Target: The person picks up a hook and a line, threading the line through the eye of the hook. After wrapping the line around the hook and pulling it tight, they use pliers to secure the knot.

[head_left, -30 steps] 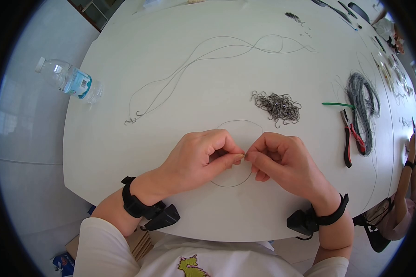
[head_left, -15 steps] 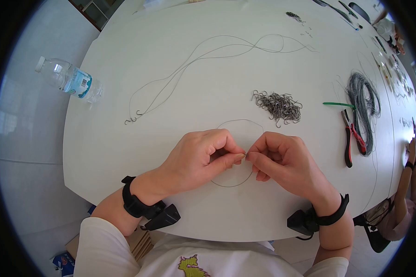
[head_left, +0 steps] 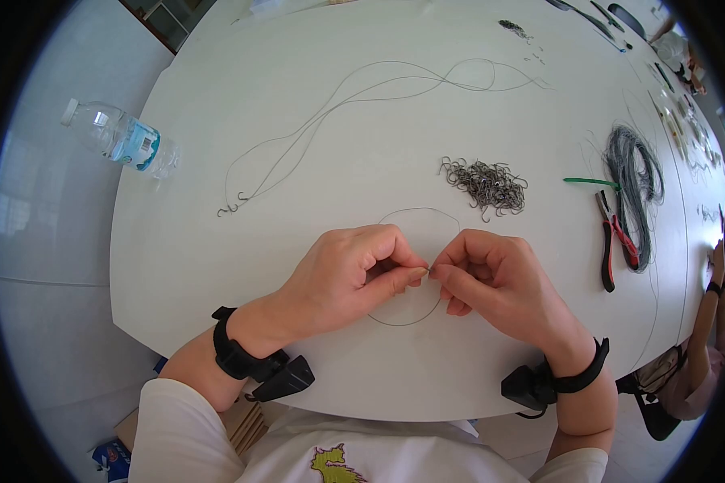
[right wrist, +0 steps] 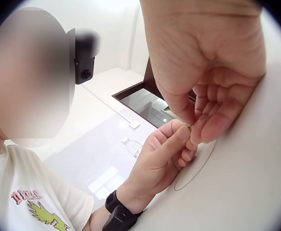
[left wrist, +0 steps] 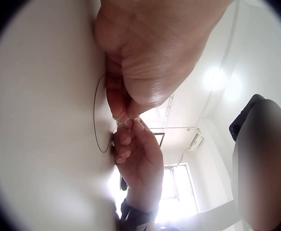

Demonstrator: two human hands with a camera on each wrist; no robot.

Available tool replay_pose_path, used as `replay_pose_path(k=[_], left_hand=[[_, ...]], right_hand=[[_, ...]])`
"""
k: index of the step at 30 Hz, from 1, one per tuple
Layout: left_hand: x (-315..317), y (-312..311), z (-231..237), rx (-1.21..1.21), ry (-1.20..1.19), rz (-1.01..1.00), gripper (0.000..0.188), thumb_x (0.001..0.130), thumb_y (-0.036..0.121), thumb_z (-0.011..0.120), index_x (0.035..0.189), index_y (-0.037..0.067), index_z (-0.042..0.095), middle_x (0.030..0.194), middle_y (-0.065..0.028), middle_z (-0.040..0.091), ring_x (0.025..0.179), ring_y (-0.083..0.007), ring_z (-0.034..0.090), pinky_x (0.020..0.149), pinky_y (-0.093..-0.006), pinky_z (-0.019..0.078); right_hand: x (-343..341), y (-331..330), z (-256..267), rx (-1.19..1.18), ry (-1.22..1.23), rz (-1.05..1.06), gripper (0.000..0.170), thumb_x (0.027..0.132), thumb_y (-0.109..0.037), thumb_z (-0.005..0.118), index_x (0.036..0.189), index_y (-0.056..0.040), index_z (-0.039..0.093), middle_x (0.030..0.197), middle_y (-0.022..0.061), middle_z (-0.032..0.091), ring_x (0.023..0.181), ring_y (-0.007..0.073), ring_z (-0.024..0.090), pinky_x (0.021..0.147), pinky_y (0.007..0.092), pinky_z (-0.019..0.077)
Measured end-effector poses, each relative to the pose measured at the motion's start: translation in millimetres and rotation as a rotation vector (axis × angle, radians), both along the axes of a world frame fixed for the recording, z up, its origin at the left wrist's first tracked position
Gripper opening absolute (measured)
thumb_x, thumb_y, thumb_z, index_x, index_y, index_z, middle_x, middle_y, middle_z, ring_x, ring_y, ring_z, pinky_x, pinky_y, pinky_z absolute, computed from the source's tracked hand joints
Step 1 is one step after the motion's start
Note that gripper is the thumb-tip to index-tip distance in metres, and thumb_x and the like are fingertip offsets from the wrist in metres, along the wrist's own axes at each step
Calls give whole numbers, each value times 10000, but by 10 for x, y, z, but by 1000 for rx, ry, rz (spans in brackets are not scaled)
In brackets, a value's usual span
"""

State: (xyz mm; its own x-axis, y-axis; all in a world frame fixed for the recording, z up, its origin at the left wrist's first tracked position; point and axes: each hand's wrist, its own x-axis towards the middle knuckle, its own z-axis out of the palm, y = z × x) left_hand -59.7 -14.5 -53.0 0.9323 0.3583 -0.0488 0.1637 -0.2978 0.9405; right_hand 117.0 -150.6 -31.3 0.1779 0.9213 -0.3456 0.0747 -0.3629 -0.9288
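Note:
Thumb and forefinger of the left hand (head_left: 354,270) pinch a thin line (head_left: 407,325) close to the fingertips of the right hand (head_left: 499,282), which pinches at the same spot. A loop of that line lies on the table in front of and behind the fingers. In the left wrist view the loop (left wrist: 95,115) curves beside the meeting fingertips; the right wrist view shows part of the line (right wrist: 198,172) too. Whatever small piece sits between the fingertips is mostly hidden. Beyond the right hand lies a pile of dark hooks (head_left: 487,187).
Long looped lines (head_left: 330,109) with hooks (head_left: 228,210) at one end lie farther back. At the right are red-and-black pliers (head_left: 606,249), a coil of grey line (head_left: 632,177) and a green tie (head_left: 590,182). A plastic bottle (head_left: 133,145) is at left; another person sits far right.

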Motion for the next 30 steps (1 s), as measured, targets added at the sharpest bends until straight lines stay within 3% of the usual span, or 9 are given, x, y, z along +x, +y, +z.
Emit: replay_pose_path(k=[5, 7, 17, 20, 22, 30], left_hand=[[0, -3, -11, -4, 6, 1, 32, 948, 0, 650, 922, 7, 632, 861, -50, 708, 778, -97, 685, 690, -227, 563], [4, -16, -52, -17, -50, 41, 90, 913, 56, 708, 891, 20, 628, 828, -62, 719, 687, -128, 659, 597, -255, 499], [3, -7, -57, 30, -65, 36, 103, 907, 61, 716, 879, 25, 623, 800, -59, 703, 658, -121, 635, 572, -251, 478], [6, -5, -36, 91, -114, 35, 100, 907, 56, 714, 876, 31, 622, 788, -53, 693, 649, -130, 633, 567, -257, 479], [0, 4, 8, 152, -104, 2, 78, 900, -34, 690, 912, 12, 629, 855, -63, 694, 769, -136, 694, 657, -249, 557], [-1, -21, 67, 448, -369, 25, 179, 831, -58, 740, 902, 54, 620, 838, -67, 694, 709, -188, 677, 585, -269, 518]], right_hand=[[-2, 1, 2, -9, -2, 3, 160, 929, -118, 641, 910, 38, 667, 687, 46, 667, 617, 95, 653, 570, 231, 491], [-7, 2, -10, -5, -4, 0, 161, 928, -120, 642, 907, 38, 667, 687, 44, 666, 615, 95, 652, 572, 231, 492], [3, -4, 14, -10, 33, -4, 181, 951, -135, 621, 936, 40, 666, 708, 49, 660, 640, 100, 656, 597, 239, 509], [23, -13, 18, -3, 80, -3, 185, 959, -134, 610, 953, 42, 665, 745, 49, 668, 671, 94, 656, 623, 239, 520], [31, -23, -2, 11, 114, -3, 176, 962, -125, 606, 967, 42, 661, 763, 45, 670, 687, 89, 653, 639, 237, 523], [16, -72, 25, 130, 300, 33, 150, 982, -117, 612, 1023, 27, 632, 824, 33, 667, 739, 73, 635, 670, 227, 523]])
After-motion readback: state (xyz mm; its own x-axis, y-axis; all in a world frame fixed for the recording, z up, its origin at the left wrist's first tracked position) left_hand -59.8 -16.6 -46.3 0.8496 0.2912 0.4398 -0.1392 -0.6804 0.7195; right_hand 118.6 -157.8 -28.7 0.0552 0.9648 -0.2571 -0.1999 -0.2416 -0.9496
